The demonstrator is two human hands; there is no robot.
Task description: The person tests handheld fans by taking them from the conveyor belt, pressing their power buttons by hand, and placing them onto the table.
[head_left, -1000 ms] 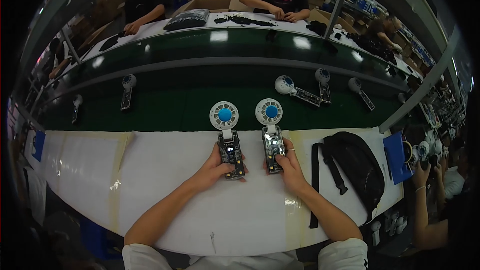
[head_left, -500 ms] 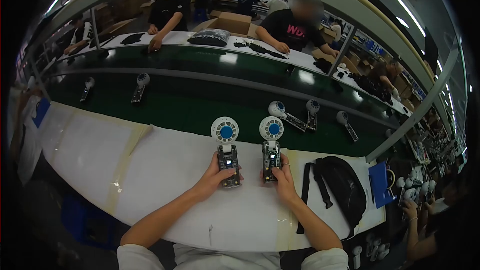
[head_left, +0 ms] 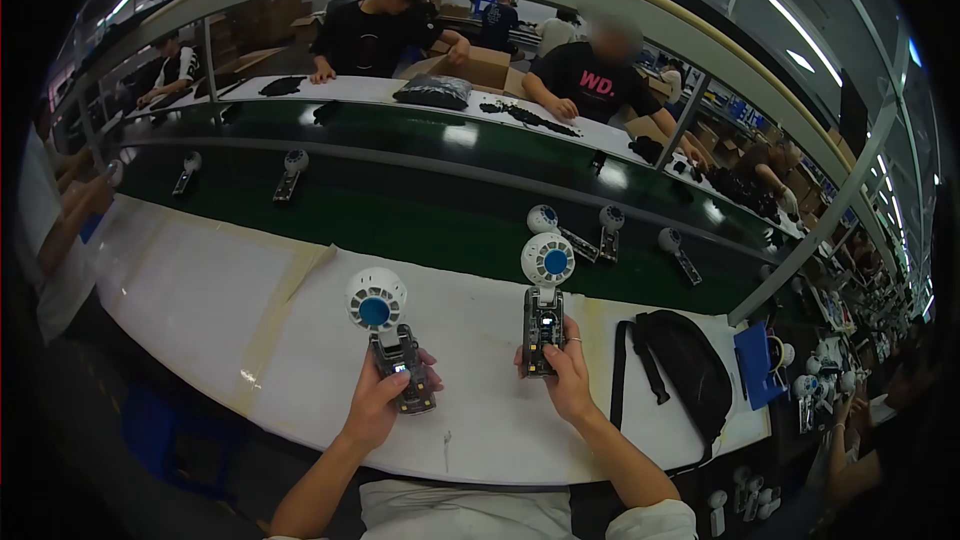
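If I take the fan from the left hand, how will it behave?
The fan in the left hand is probably fragile: its circuit board shows at the front. The round head may swing, since it joins the handle at a narrow neck. The boxy handle looks stiff, so it likely won't flex or roll easily.

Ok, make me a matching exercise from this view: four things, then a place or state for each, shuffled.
1. Left hand
2. Right hand
3. Black bag
4. Plastic sack

A. Lies on the white table
B. Wears a ring
C. Lies on the far bench
D. Holds a fan leaning left

Pairs: 1-D; 2-B; 3-A; 4-C
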